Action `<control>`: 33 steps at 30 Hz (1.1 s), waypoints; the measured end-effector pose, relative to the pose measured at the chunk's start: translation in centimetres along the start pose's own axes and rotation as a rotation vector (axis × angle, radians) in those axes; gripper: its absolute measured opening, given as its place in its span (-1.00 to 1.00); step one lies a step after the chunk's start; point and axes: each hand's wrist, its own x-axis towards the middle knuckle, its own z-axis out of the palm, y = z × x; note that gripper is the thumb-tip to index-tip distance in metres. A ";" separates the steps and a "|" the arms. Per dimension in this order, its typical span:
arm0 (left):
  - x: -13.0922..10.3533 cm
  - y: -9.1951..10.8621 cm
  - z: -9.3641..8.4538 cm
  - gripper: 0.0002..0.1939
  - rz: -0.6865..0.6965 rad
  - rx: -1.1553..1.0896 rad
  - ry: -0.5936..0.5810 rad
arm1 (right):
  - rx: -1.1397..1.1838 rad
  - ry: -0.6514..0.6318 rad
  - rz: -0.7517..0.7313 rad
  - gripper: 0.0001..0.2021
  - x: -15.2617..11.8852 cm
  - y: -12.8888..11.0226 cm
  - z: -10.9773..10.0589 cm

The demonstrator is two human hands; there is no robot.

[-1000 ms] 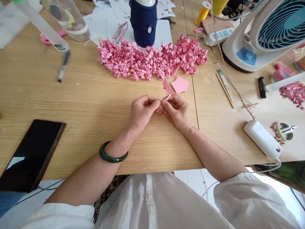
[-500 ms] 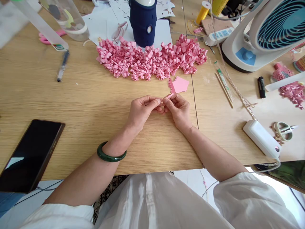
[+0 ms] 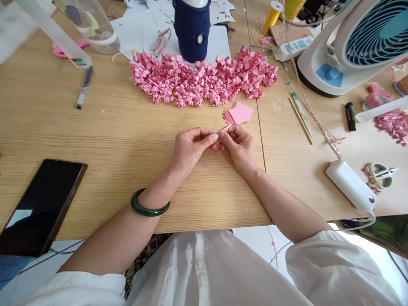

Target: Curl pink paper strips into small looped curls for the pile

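Note:
Over the middle of the table, my left hand (image 3: 193,145) and my right hand (image 3: 238,146) meet fingertip to fingertip. Both are closed in a pinch on a narrow pink paper strip (image 3: 227,127), whose end shows above the right thumb. A fringed, curly part of pink paper (image 3: 226,116) stands just beyond the fingers; whether it joins the strip I cannot tell. Behind the right hand lie several flat pink paper pieces (image 3: 242,113). Farther back, a long heap of curled pink paper flowers (image 3: 204,83) spreads across the table.
A dark blue cup (image 3: 192,32) stands behind the heap. To the left lie a phone (image 3: 41,206) and a pen (image 3: 84,88). On the right are a fan (image 3: 331,72), wooden sticks (image 3: 300,120), a marker (image 3: 350,117), a white power bank (image 3: 350,185) and scissors (image 3: 381,175).
The fringed pink paper beyond my fingers has shifted slightly left and looks more bunched. My two hands have barely moved and keep their pinch.

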 end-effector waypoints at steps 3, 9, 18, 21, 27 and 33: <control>0.1 -0.1 -0.1 -0.80 0.017 0.022 -0.003 | -0.003 0.000 -0.014 -0.50 0.0 0.1 0.0; 0.1 0.0 -0.1 -0.78 0.025 0.071 0.008 | -0.036 0.005 -0.012 -0.47 0.1 0.2 0.0; 0.0 0.2 0.0 -0.89 0.061 0.072 0.061 | -0.015 -0.049 -0.022 -0.52 -0.1 0.1 0.2; -0.1 0.4 0.2 -0.89 0.039 0.064 0.069 | -0.020 -0.050 -0.007 -0.51 -0.2 0.1 0.2; -0.2 0.5 0.5 -0.89 -0.023 0.033 0.101 | -0.076 -0.026 -0.057 -0.53 -0.4 0.1 0.2; -0.2 0.4 0.6 -0.89 -0.059 0.039 0.145 | -0.134 -0.006 -0.114 -0.64 -0.5 0.1 0.3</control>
